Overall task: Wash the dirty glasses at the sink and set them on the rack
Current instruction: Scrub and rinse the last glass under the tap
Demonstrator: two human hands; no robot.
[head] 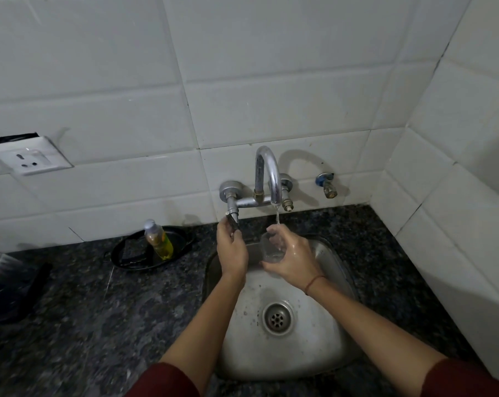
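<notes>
A clear glass (271,249) is tilted under the chrome tap's spout (272,179), and a thin stream of water (277,217) runs into its mouth. My right hand (295,257) grips the glass from the right, wet, above the steel sink (322,348). My left hand (231,249) reaches up to the tap's left handle (233,219) and pinches it between thumb and fingers. The sink's drain (277,318) lies below both hands.
A black oval tray (128,253) with a bottle of yellow dish soap (159,239) sits on the dark granite counter (99,310) left of the sink. A dark container (5,282) stands at the far left. A wall socket (30,160) and a capped pipe (327,184) stick out from the tiles.
</notes>
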